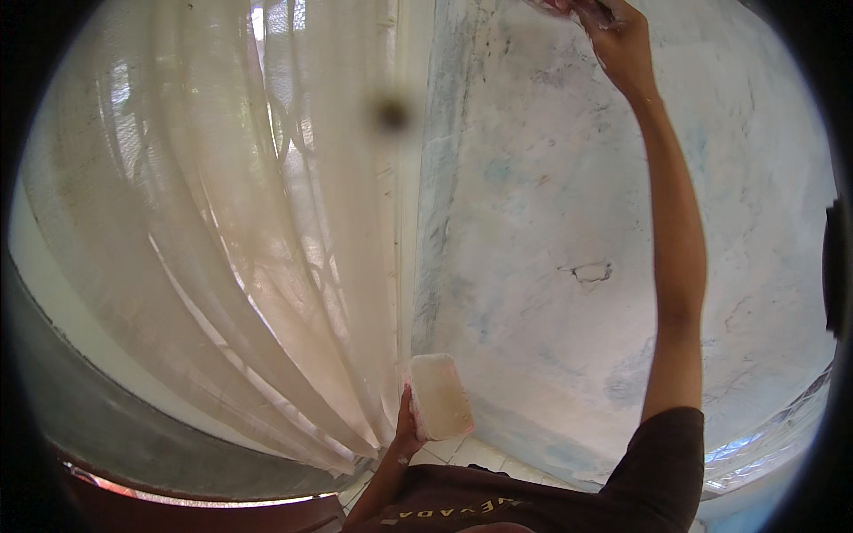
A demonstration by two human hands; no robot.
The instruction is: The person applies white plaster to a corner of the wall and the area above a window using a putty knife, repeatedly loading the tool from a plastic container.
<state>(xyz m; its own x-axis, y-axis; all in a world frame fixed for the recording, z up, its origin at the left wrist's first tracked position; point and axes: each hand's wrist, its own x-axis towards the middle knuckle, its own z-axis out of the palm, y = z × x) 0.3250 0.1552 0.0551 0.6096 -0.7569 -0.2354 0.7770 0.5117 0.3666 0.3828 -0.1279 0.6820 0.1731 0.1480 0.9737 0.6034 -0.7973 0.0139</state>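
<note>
My left hand [408,425] is low in front of my body, its fingers wrapped round the side of a translucent rectangular plastic tub [442,397]. Pale residue coats the tub. High up at the picture's top edge, my right hand [617,34] is closed beside the patchy white wall [551,204], with my arm stretched far upward. Something small, pinkish and whitish, shows at its fingers. Most of that thing is cut off by the frame, so its kind is unclear. White smears mark the fingers of this hand.
Long sheer cream curtains [222,222] hang on the left, close to my left hand. A small crack [591,271] breaks the wall's surface. Pale floor tiles [498,460] show below the tub. At lower left stands a grey curved surface [178,453] with something red beneath.
</note>
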